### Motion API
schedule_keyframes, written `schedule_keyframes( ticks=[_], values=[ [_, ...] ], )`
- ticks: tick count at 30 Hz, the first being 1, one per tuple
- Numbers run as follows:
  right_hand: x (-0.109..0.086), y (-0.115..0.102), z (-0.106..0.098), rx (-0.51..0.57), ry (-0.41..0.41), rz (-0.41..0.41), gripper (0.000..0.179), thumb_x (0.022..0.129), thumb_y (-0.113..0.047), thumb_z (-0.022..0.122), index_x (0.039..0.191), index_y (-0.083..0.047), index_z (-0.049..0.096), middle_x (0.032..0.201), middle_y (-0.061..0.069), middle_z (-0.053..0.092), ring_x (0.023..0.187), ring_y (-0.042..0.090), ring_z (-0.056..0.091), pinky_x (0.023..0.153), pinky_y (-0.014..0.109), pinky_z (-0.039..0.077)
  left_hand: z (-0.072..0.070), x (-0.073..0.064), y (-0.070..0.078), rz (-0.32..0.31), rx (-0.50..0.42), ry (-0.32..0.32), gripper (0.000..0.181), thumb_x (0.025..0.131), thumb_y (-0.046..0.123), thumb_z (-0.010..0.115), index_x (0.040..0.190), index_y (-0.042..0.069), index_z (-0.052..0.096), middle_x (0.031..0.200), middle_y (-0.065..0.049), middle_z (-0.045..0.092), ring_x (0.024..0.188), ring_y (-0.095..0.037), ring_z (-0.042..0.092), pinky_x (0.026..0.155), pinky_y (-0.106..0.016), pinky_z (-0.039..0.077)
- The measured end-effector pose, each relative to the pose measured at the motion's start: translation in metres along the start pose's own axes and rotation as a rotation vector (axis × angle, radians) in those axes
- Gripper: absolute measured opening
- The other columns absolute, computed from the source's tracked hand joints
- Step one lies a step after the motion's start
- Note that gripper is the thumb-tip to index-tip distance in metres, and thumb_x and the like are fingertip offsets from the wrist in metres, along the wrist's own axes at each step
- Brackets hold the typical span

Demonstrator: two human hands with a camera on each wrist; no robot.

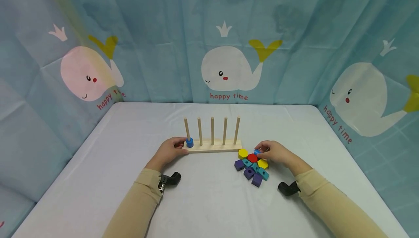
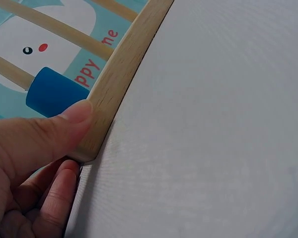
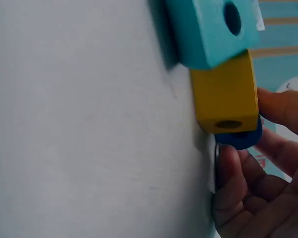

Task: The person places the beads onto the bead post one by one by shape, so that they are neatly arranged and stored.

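The wooden peg stand (image 1: 212, 149) is being gripped at its left end by the left hand (image 1: 168, 153), thumb against the near face, fingers curled, seemingly for steadiness. A blue bead (image 1: 256, 152) is being pinched by the right hand (image 1: 276, 153), fingers bent, beside the coloured blocks (image 1: 249, 173). Both forearms are being angled inward. A blue cylinder (image 1: 190, 143) is being kept upright by the leftmost peg (image 1: 187, 128).

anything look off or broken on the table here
Nothing looks spilled or broken. The only oddity: the leftmost peg and rightmost peg seem to splay outward from the wooden base in the head view, though that may be camera perspective. The blocks lie loosely bunched beside it.
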State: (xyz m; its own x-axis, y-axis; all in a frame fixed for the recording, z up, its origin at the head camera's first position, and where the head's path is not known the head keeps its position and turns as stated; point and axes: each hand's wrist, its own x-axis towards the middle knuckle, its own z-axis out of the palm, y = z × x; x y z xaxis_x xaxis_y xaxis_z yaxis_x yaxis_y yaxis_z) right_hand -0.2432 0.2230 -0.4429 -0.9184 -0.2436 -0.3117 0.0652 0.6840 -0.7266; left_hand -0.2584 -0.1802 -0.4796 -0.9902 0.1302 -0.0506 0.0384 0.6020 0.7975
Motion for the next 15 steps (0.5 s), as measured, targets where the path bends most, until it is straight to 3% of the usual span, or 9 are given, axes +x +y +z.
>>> schedule_keyframes(
  ticks=[6,15],
  values=[
    [0.0004,-0.0022,-0.0062,-0.045,-0.060,-0.031,0.024,0.083,-0.014,0.066,0.106,-0.010,0.062,0.088,0.007,0.055,0.073,0.021,0.048,0.061,0.028,0.043,0.0003,-0.0013,0.0012,0.007,-0.004,0.001,0.054,0.074,0.024,0.076,0.123,0.010,0.058,0.121,-0.010,0.055,0.104,-0.019,0.054,0.089,-0.033,0.045],
    [0.0039,-0.0017,-0.0063,-0.105,-0.042,-0.042,0.017,0.081,-0.015,0.068,0.095,-0.009,0.060,0.083,0.006,0.054,0.071,0.020,0.048,0.058,0.028,0.042,-0.0003,-0.0018,0.0016,-0.003,-0.003,0.000,0.054,0.074,0.024,0.076,0.123,0.011,0.058,0.121,-0.009,0.055,0.103,-0.018,0.054,0.089,-0.032,0.045]
  ],
)
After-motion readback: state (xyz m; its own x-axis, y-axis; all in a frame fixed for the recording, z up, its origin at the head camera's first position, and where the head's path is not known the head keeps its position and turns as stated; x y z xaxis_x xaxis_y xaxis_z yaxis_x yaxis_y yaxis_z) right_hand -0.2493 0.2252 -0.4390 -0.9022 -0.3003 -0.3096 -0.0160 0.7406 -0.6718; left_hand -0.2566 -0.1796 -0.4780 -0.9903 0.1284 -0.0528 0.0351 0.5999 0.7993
